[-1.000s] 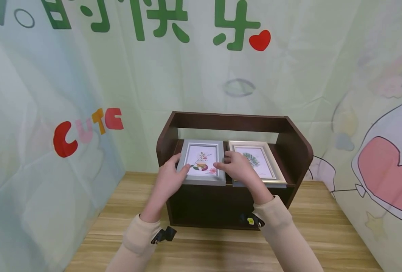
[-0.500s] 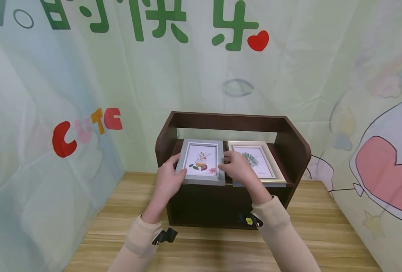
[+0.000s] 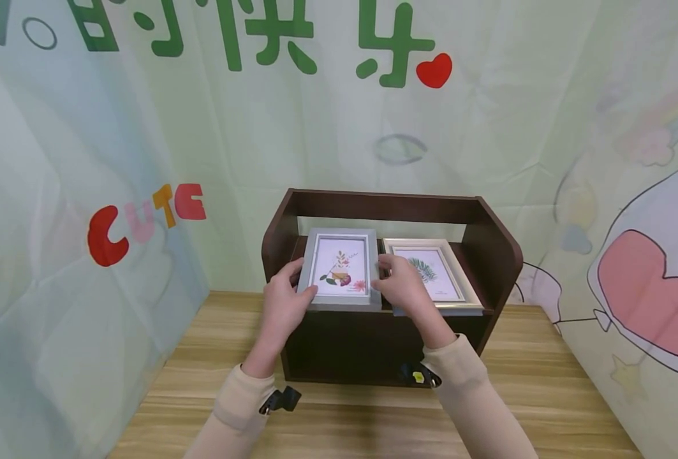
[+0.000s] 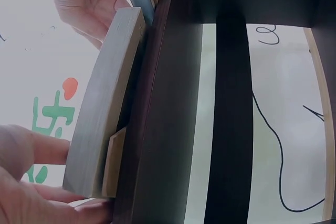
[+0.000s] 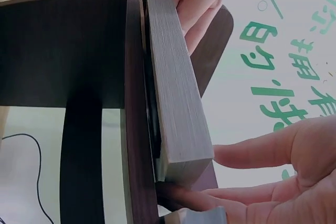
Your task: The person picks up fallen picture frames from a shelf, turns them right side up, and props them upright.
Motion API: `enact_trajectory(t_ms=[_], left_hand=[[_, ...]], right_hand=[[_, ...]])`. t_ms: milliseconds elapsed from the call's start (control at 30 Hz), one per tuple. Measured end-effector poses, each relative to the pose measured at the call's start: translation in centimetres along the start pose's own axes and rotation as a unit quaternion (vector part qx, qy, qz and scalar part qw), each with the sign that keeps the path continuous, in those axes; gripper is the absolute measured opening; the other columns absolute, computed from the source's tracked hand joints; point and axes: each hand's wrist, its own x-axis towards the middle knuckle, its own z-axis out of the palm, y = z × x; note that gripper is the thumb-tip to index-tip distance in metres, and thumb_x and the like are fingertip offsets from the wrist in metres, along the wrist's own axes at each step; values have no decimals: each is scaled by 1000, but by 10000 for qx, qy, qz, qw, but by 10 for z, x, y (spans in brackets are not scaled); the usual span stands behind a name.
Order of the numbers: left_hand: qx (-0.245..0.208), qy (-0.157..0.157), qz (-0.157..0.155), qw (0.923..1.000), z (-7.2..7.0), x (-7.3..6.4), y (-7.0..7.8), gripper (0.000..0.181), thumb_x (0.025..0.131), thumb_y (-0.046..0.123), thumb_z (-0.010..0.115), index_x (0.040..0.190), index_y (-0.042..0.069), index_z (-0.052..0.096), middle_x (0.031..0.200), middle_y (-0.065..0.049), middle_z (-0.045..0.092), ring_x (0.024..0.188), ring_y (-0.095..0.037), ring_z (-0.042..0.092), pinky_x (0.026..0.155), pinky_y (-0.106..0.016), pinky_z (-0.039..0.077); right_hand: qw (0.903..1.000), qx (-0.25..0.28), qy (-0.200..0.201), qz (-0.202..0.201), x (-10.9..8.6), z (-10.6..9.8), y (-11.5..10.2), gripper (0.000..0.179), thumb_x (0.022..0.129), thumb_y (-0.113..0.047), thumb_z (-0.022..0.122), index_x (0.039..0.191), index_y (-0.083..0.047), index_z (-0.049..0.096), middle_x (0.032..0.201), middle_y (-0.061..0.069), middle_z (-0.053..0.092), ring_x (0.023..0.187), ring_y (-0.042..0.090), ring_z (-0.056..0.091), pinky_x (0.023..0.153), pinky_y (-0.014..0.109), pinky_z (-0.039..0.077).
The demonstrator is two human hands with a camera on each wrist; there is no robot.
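Observation:
A grey picture frame (image 3: 341, 268) with a flower print lies face up on the top shelf of a dark brown rack (image 3: 384, 205). My left hand (image 3: 284, 296) grips its left edge, thumb over the front face. On the opposite edge, my right hand (image 3: 403, 280) pinches the frame. The right wrist view has the right thumb (image 5: 257, 150) against the frame's face side and the fingers under it. From the left wrist, the frame's near side tilts up off the shelf edge. Right of it lies a gold picture frame (image 3: 439, 274) with a leaf print, partly behind my right hand.
The rack stands on a wood-grain table (image 3: 339, 414), its side panels (image 3: 496, 255) rising at both ends of the shelf. A printed cloth backdrop (image 3: 247, 140) hangs close behind and on both sides.
The grey frame's far edge has risen slightly in the head view, tilting it. My right thumb has moved from the print to the frame's right border. The gold frame stays put.

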Motion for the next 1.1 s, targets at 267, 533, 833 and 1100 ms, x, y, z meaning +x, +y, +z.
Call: enact_trajectory(t_ms=[267,533,833,1100], left_hand=[[-357,22,-231,9991,-1,1,-1,60,83,3,70,137,-3,45,137,-22,50,123,-35,52,98,-41,47],[-610,82,-360,9975,0,5,1,65,83,3,69,141,-3,39,141,-21,46,128,-32,48,103,-38,43],[-1126,423,-195,9925,5,9,8,53,88,2,62,139,-2,44,137,-20,50,125,-31,51,102,-37,44],[-1202,626,-161,9906,9,13,11,44,91,3,59,135,1,50,135,-17,53,121,-28,55,99,-36,47]], right_hand=[[9977,504,357,-270,-2,-2,0,59,80,4,66,135,4,47,130,22,56,107,34,64,86,42,55],[9963,727,359,-277,3,-6,2,56,81,2,67,134,3,49,126,24,59,107,34,64,89,43,53],[9948,908,419,-194,8,-9,8,50,81,1,67,130,2,55,120,22,63,107,32,64,91,43,52],[9944,928,477,-187,11,-11,11,47,81,0,68,127,1,57,119,21,63,107,33,63,89,42,53]])
